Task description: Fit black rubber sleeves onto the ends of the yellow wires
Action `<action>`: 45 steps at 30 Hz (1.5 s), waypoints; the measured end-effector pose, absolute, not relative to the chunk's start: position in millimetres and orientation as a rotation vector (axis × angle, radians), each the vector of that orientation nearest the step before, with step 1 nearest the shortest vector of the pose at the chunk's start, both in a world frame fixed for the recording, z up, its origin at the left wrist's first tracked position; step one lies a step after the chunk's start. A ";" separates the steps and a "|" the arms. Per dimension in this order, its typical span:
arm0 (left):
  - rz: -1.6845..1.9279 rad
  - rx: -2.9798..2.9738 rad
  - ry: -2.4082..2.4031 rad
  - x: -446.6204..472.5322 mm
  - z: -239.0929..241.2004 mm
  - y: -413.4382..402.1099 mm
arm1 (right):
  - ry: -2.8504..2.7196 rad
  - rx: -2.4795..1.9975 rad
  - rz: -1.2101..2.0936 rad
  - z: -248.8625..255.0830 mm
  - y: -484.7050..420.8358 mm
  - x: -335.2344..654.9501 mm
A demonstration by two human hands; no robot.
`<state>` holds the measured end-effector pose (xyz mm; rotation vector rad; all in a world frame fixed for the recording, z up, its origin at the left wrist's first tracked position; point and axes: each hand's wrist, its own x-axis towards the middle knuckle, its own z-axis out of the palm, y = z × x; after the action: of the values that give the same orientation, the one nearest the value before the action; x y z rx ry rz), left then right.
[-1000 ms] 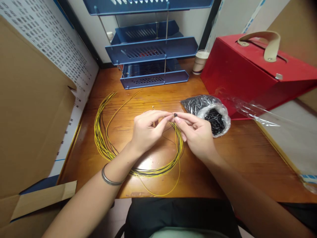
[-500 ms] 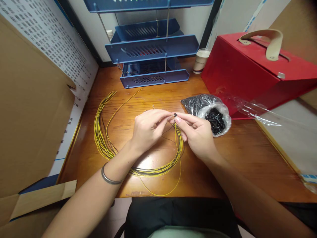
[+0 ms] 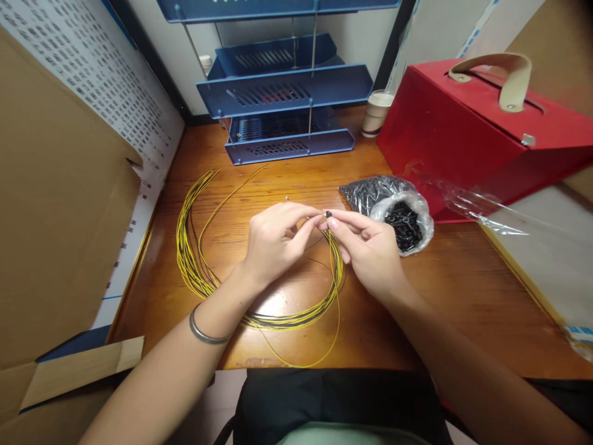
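Note:
My left hand and my right hand meet above the far right part of a coil of yellow and black wires. Between the thumb and index finger of my right hand is a small black plastic piece. A thin wire is pinched in the fingertips of my left hand, its end close to the black piece; whether it sits inside cannot be made out. To the right, an open clear plastic bag holds many small black pieces.
A blue tiered tray rack stands at the back, with a paper cup beside it. At the right is a red box with a beige handle. Cardboard lines the left side of the wooden table.
Almost nothing differs. The fingers of my left hand have shifted very slightly, while the black piece stays in my right fingertips.

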<state>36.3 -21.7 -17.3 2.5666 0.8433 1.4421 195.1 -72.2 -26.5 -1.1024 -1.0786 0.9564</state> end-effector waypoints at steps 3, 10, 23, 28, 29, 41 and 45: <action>1.442 2.565 0.816 36.1 -17.6 -21.6 | -1.084 -1.114 0.954 -26.6 -72.3 194.7; 1.346 2.461 0.914 37.4 -15.3 -24.4 | -1.102 -1.093 0.939 -27.4 -71.6 197.4; 0.443 1.420 0.518 69.4 7.6 -61.5 | -0.994 -0.994 0.923 22.6 -73.3 225.4; 0.230 1.902 0.688 52.2 41.6 -62.7 | -0.867 -0.995 0.841 53.0 -77.4 251.2; 0.233 2.057 0.733 45.5 45.8 -59.8 | -0.843 -1.007 0.824 55.9 -78.4 256.3; 0.134 2.872 1.924 -63.7 42.7 8.2 | -1.067 -1.275 0.791 30.2 -114.9 292.2; 0.020 2.796 2.191 -88.6 52.4 11.1 | -1.355 -1.589 0.700 16.1 -121.2 302.6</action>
<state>-88.6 11.1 52.4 2.7957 2.1909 0.0198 302.6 -121.2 16.1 -1.5888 -1.3547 0.7004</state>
